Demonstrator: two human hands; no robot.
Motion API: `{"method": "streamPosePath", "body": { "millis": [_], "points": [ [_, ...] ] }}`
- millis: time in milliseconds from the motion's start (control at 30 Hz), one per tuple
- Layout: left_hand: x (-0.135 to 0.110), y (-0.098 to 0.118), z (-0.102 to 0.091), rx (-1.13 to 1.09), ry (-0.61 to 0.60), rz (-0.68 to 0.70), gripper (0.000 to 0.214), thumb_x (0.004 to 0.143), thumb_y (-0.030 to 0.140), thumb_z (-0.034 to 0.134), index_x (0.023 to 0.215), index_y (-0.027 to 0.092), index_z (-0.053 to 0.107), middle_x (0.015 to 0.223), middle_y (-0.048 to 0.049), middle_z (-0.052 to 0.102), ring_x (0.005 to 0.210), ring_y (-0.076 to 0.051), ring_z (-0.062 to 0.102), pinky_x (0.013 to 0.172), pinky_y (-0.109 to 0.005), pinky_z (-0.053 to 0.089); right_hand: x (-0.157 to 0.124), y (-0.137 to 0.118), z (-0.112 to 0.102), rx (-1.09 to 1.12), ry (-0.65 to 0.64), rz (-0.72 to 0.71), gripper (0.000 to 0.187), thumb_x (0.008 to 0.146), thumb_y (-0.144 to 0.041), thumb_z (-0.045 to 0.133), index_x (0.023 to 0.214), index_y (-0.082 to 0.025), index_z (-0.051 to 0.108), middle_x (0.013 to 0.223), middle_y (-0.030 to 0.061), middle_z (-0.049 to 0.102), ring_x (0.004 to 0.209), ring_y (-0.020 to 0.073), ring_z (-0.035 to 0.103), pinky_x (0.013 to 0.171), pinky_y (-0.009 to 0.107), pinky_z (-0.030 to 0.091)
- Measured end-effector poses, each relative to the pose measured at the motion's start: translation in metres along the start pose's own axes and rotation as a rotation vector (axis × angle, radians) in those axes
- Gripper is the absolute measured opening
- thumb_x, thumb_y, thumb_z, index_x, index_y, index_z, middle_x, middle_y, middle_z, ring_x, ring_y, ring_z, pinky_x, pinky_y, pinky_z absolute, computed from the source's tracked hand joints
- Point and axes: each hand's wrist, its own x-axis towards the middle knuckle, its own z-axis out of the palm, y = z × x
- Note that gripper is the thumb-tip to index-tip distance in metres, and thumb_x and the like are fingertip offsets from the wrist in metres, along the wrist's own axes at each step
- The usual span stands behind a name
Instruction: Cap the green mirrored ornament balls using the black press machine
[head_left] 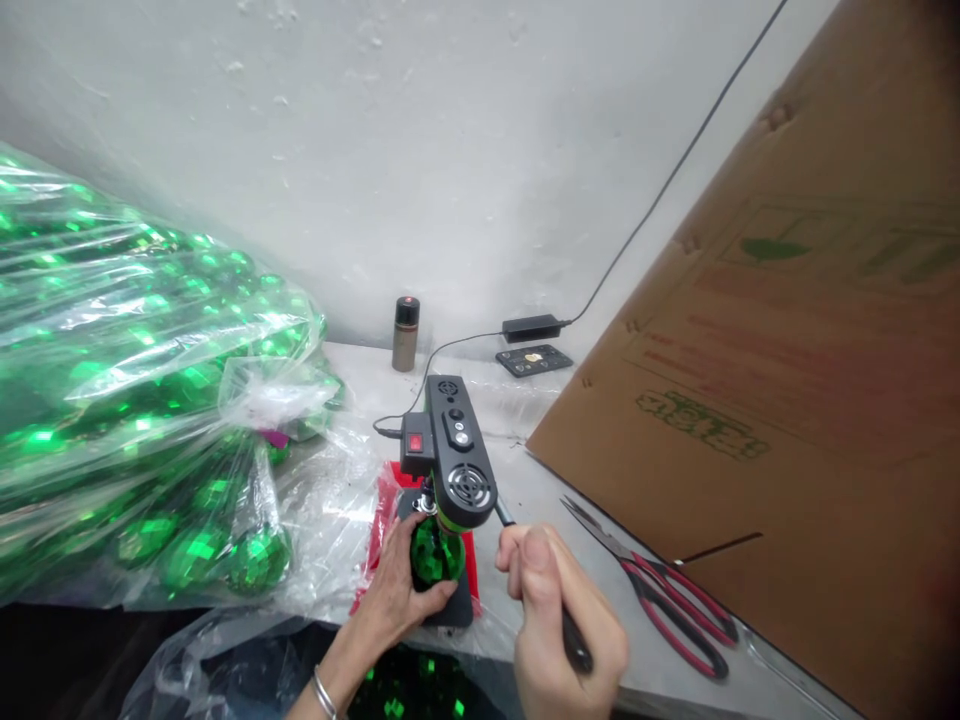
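My left hand, with a bangle at the wrist, has its fingers curved round a shiny green faceted ball. This ball sits on a dark base, directly beneath the head of a small black machine with round grilles, buttons and a red switch at its side. Whether the head touches the ball cannot be made out. To the right, my right hand is closed in a fist round the lever's black handle, whose metal rod reaches to the machine. Red material lies under the base.
Clear plastic bags of green balls fill the left side. Red-and-black scissors lie right, beside a large cardboard box. By the wall stand a small bottle, a power adapter and a phone. More balls lie below the table edge.
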Motion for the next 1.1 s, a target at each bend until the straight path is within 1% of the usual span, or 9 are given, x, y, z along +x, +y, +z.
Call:
{"method": "streamPosePath", "body": {
  "millis": [167, 267, 367, 533, 633, 767, 867, 1000, 1100],
  "points": [
    [0.003, 0.000, 0.006, -0.012, 0.075, 0.005, 0.087, 0.069, 0.044, 0.090, 0.146, 0.018, 0.060, 0.148, -0.0214, 0.068, 0.143, -0.047, 0.061, 0.127, -0.071, 0.043, -0.003, 0.003, -0.001, 0.023, -0.001, -0.019, 0.037, 0.113, -0.016, 0.048, 0.077, -0.023, 0.053, 0.067, -0.0027, 0.054, 0.061, 0.0107, 0.055, 0.058, 0.023, 0.045],
    [0.003, -0.003, 0.007, -0.019, 0.074, 0.005, 0.090, 0.068, 0.049, 0.091, 0.146, 0.017, 0.060, 0.145, -0.0218, 0.068, 0.141, -0.048, 0.062, 0.126, -0.071, 0.043, -0.008, 0.006, -0.002, 0.017, -0.018, 0.011, 0.034, 0.113, -0.014, 0.048, 0.080, -0.023, 0.054, 0.070, -0.0025, 0.055, 0.062, 0.0104, 0.056, 0.058, 0.023, 0.043],
    [0.003, -0.004, 0.005, -0.014, 0.068, 0.005, 0.092, 0.066, 0.053, 0.093, 0.146, 0.019, 0.062, 0.144, -0.0201, 0.069, 0.142, -0.048, 0.061, 0.127, -0.070, 0.042, -0.013, 0.010, -0.003, 0.012, -0.027, 0.024, 0.032, 0.112, -0.011, 0.047, 0.083, -0.022, 0.056, 0.072, -0.0022, 0.057, 0.063, 0.0102, 0.057, 0.058, 0.024, 0.042],
    [0.003, -0.003, 0.006, -0.018, 0.088, 0.001, 0.091, 0.065, 0.053, 0.094, 0.144, 0.019, 0.064, 0.143, -0.0196, 0.069, 0.140, -0.048, 0.062, 0.124, -0.068, 0.047, -0.023, 0.017, 0.000, 0.026, 0.038, -0.030, 0.031, 0.110, -0.009, 0.048, 0.083, -0.021, 0.057, 0.071, -0.0009, 0.058, 0.059, 0.0111, 0.056, 0.054, 0.026, 0.040],
    [0.002, -0.005, 0.009, -0.013, 0.095, -0.003, 0.090, 0.064, 0.053, 0.093, 0.143, 0.019, 0.064, 0.144, -0.0200, 0.069, 0.143, -0.050, 0.060, 0.126, -0.071, 0.043, -0.030, 0.023, 0.004, 0.018, 0.076, -0.060, 0.033, 0.109, -0.007, 0.048, 0.080, -0.022, 0.054, 0.069, -0.0019, 0.056, 0.057, 0.0105, 0.055, 0.052, 0.026, 0.039],
    [0.002, -0.009, 0.011, -0.020, 0.095, 0.010, 0.090, 0.065, 0.049, 0.090, 0.144, 0.018, 0.062, 0.146, -0.0216, 0.068, 0.144, -0.051, 0.059, 0.128, -0.074, 0.037, -0.036, 0.031, 0.010, 0.015, 0.144, -0.129, 0.038, 0.106, -0.003, 0.046, 0.074, -0.022, 0.049, 0.063, -0.0040, 0.050, 0.054, 0.0108, 0.054, 0.054, 0.026, 0.041],
    [0.002, -0.010, 0.011, -0.035, 0.094, 0.008, 0.089, 0.065, 0.047, 0.090, 0.144, 0.018, 0.061, 0.145, -0.0213, 0.069, 0.142, -0.050, 0.061, 0.128, -0.073, 0.039, -0.038, 0.035, 0.012, 0.022, 0.150, -0.143, 0.037, 0.105, -0.001, 0.045, 0.074, -0.022, 0.050, 0.064, -0.0036, 0.051, 0.054, 0.0111, 0.053, 0.053, 0.027, 0.041],
    [0.002, -0.007, 0.006, -0.043, 0.064, -0.007, 0.088, 0.066, 0.046, 0.088, 0.144, 0.017, 0.061, 0.145, -0.0221, 0.067, 0.143, -0.050, 0.061, 0.126, -0.072, 0.042, -0.040, 0.040, 0.013, 0.054, 0.174, -0.187, 0.036, 0.104, -0.001, 0.046, 0.075, -0.022, 0.050, 0.063, -0.0045, 0.049, 0.054, 0.0106, 0.053, 0.054, 0.026, 0.041],
    [0.002, -0.002, 0.004, -0.038, 0.038, -0.011, 0.088, 0.068, 0.048, 0.086, 0.146, 0.017, 0.060, 0.144, -0.0215, 0.067, 0.140, -0.048, 0.063, 0.124, -0.070, 0.045, -0.042, 0.043, 0.012, 0.058, 0.158, -0.174, 0.036, 0.106, -0.003, 0.046, 0.075, -0.022, 0.050, 0.064, -0.0044, 0.051, 0.054, 0.0109, 0.055, 0.054, 0.026, 0.042]
  ]
}}
